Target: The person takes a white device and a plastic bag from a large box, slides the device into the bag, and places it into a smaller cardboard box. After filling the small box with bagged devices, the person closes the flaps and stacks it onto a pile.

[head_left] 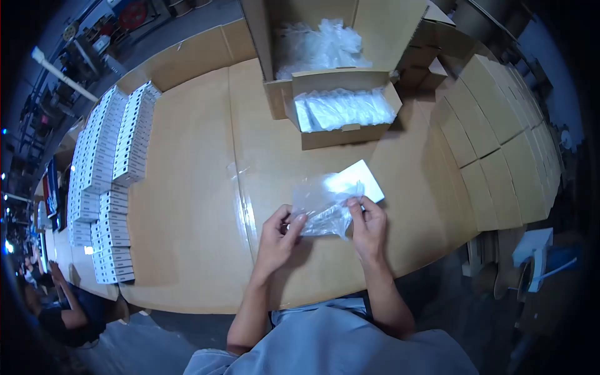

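Note:
Between my two hands, close over the cardboard-covered table (187,187), is a clear plastic bag (315,200). My left hand (279,237) pinches its left edge between thumb and fingers. At the bag's right side my right hand (369,228) grips the plastic, fingertips closed. A small white box (358,181) lies just beyond the right hand, partly overlapped by the bag. Farther back stands an open brown carton (337,139) filled with a row of plastic-wrapped white items (347,109).
Behind the carton, a larger open box (390,31) holds crumpled clear plastic bags (325,47). Stacks of small white boxes (100,150) line the left edge. Brown cartons (500,137) are piled at right. Another person's arm (67,294) shows at lower left.

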`<state>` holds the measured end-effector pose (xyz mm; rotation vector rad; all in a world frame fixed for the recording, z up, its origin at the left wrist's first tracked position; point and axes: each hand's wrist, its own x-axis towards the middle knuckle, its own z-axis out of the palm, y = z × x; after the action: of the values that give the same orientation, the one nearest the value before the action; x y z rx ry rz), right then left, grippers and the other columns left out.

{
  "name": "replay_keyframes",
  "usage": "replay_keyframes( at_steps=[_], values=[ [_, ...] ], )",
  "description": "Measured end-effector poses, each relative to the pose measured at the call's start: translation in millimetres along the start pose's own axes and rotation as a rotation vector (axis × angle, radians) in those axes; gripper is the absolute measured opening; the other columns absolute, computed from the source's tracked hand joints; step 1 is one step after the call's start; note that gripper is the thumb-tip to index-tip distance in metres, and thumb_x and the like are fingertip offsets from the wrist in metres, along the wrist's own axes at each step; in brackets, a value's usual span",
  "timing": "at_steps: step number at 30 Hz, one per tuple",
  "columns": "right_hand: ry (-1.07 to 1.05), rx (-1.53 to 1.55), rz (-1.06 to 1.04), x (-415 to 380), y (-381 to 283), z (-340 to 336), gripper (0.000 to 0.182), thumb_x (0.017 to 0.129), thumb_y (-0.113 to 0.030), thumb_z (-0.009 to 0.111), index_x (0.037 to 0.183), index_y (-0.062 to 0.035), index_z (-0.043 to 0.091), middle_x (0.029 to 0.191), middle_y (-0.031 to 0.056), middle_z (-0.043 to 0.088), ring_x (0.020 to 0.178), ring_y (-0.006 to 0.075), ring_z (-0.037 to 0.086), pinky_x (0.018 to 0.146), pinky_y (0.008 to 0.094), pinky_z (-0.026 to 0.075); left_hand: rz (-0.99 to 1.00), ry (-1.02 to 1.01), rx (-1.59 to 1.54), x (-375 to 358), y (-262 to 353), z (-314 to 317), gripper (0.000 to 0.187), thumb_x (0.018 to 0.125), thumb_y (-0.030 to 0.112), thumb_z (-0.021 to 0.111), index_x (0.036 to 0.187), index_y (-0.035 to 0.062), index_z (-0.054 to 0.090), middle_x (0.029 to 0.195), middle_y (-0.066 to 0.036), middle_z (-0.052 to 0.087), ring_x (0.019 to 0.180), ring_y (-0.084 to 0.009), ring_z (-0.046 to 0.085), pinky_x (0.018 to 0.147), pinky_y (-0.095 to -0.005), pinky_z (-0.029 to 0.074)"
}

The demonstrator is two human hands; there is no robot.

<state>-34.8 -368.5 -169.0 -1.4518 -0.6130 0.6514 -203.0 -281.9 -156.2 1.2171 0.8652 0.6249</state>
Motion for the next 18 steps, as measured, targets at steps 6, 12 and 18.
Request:
replay_keyframes(
  at_steps=[6, 12, 18],
  values=[
    [0.028, 0.017, -0.048, -3.9, 0.3, -1.0, 0.032, 0.102, -0.022, 0.064, 0.089, 0.0073, 0.066, 0.082, 0.0018, 0.063, 0.079, 0.0049, 0.052, 0.069, 0.0223, 0.044, 0.422, 0.375, 0.448, -3.6, -5.7, -7.4, 0.028, 0.089, 0.014, 0.078, 0.107, 0.0032, 0.06, 0.092, -0.003, 0.056, 0.077, -0.0097, 0.053, 0.067, -0.0267, 0.045],
    [0.051, -0.325, -0.194, -9.3, -2.4, 3.9, 0.021, 0.092, -0.021, 0.074, 0.087, -0.001, 0.071, 0.08, 0.0127, 0.07, 0.074, 0.0272, 0.063, 0.071, 0.0388, 0.048, 0.931, 0.244, 1.033, 4.7, 52.5, 20.8, 0.034, 0.074, 0.012, 0.085, 0.103, 0.0085, 0.068, 0.111, -0.008, 0.064, 0.102, -0.0278, 0.061, 0.088, -0.0408, 0.048],
    [-0.004, -0.52, -0.274, -14.6, -25.1, 6.7, 0.022, 0.09, -0.021, 0.076, 0.093, 0.0007, 0.072, 0.086, 0.0171, 0.07, 0.08, 0.0302, 0.063, 0.073, 0.0415, 0.049, 0.848, 0.011, 0.939, 27.5, 46.2, 15.2, 0.015, 0.083, 0.003, 0.076, 0.092, 0.0055, 0.064, 0.091, -0.01, 0.067, 0.09, -0.0277, 0.065, 0.082, -0.0396, 0.049]
  ],
)
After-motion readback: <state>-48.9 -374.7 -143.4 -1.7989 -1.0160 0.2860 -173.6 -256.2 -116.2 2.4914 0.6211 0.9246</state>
